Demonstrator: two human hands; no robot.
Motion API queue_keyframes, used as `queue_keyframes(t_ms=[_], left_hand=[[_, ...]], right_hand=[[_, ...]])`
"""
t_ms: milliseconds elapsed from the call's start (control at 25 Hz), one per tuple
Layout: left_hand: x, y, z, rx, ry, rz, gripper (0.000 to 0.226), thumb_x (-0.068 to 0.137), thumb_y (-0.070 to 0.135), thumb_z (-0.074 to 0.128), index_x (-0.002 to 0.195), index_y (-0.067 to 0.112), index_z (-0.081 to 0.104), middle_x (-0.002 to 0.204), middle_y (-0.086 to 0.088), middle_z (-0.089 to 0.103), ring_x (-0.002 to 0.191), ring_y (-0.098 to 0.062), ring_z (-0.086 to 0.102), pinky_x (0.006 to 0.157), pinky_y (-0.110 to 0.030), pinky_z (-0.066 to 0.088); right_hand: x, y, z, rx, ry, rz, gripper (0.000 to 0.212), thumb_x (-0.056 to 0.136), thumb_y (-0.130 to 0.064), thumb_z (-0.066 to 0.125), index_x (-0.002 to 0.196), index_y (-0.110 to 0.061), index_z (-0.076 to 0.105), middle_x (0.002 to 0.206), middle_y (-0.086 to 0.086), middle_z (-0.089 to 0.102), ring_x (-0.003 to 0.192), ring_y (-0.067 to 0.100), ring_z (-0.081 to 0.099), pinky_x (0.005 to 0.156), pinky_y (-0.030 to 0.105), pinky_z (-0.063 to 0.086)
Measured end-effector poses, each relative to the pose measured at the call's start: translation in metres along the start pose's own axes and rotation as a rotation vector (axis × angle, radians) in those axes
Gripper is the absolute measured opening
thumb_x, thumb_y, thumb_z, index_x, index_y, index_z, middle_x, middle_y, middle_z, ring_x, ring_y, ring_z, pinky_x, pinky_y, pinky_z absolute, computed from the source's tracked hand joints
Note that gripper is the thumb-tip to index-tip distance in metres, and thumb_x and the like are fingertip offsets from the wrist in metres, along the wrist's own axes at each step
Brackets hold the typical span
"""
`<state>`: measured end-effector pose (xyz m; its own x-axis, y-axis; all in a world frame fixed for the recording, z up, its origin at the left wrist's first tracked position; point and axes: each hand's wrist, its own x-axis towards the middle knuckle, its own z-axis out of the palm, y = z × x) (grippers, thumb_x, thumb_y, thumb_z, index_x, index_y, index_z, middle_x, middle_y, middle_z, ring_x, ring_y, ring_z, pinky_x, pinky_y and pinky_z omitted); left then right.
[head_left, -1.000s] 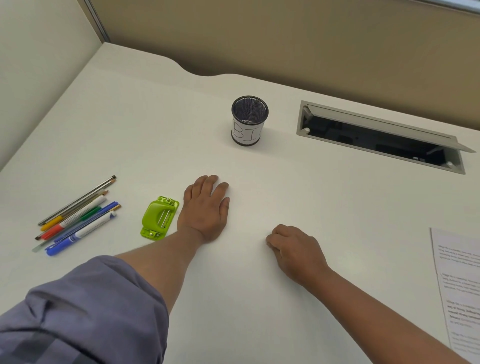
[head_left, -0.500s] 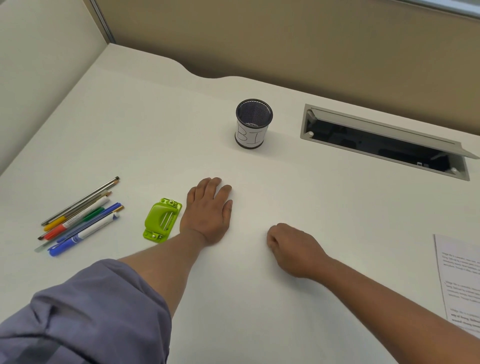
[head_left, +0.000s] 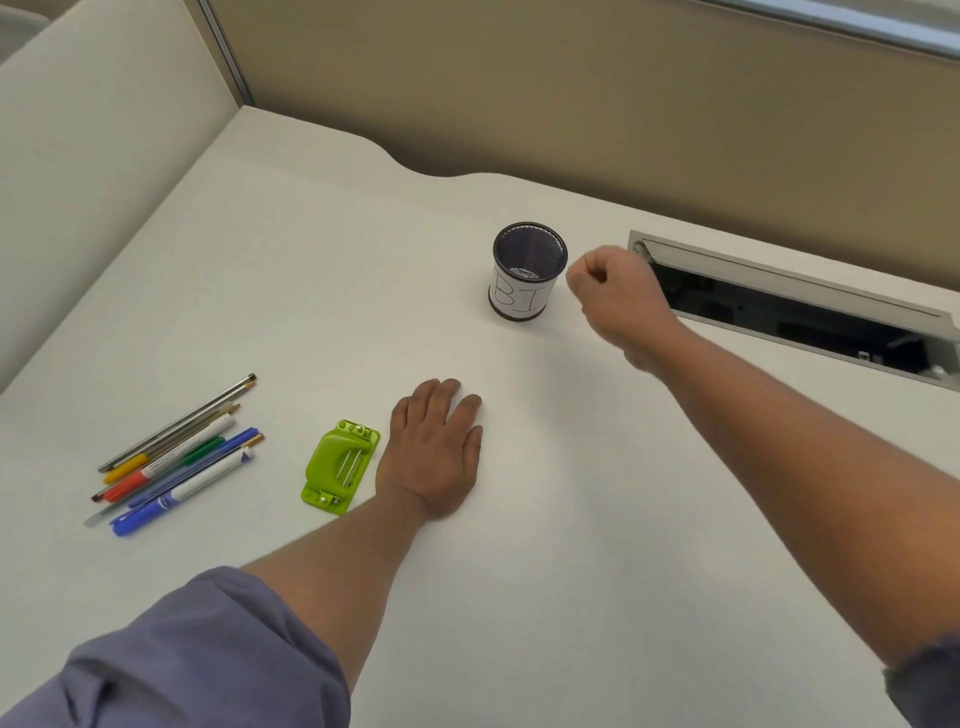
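Note:
My left hand (head_left: 434, 449) lies flat on the white desk (head_left: 291, 291), fingers straight, just right of a lime-green hole punch (head_left: 340, 467). My right hand (head_left: 618, 299) is raised above the desk with its fingers curled into a fist, holding nothing that I can see. It hovers right beside a black mesh pen cup (head_left: 529, 270) with a white label marked "BI". The cup stands upright and looks empty. Several pens and pencils (head_left: 176, 457) lie in a loose bundle at the left.
An open cable tray slot (head_left: 800, 306) with a raised metal flap is set into the desk at the back right. Beige partition walls (head_left: 571, 104) close off the back and left sides.
My right hand has lifted off the desk and moved forward to the right side of the pen cup, still curled. The left hand has stayed flat. The paper sheet at right has left the view.

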<state>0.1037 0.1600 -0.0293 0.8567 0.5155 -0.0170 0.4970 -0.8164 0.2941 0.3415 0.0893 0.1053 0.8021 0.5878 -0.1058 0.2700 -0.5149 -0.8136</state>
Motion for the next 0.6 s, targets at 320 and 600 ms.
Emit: queue_keyframes(t_ms=[320, 600], left_hand=[[0.002, 0.001, -0.001, 0.0, -0.007, -0.002, 0.041, 0.1, 0.039, 0.036, 0.135, 0.024, 0.05, 0.151, -0.008, 0.043, 0.141, -0.033, 0.031, 0.114, -0.048, 0.023], [0.002, 0.0, -0.002, -0.007, 0.012, 0.006, 0.039, 0.099, 0.037, 0.037, 0.132, 0.023, 0.051, 0.148, -0.008, 0.045, 0.139, -0.034, 0.033, 0.113, -0.048, 0.024]], right_hand=[[0.06, -0.016, 0.013, -0.172, 0.037, -0.019, 0.019, 0.084, -0.024, 0.067, 0.068, -0.015, 0.066, 0.067, -0.008, 0.061, 0.06, 0.013, 0.052, 0.057, 0.029, 0.044], [0.065, -0.018, 0.018, -0.105, 0.031, 0.018, 0.009, 0.076, -0.012, 0.065, 0.069, -0.015, 0.07, 0.063, -0.01, 0.061, 0.053, 0.007, 0.049, 0.038, 0.013, 0.036]])
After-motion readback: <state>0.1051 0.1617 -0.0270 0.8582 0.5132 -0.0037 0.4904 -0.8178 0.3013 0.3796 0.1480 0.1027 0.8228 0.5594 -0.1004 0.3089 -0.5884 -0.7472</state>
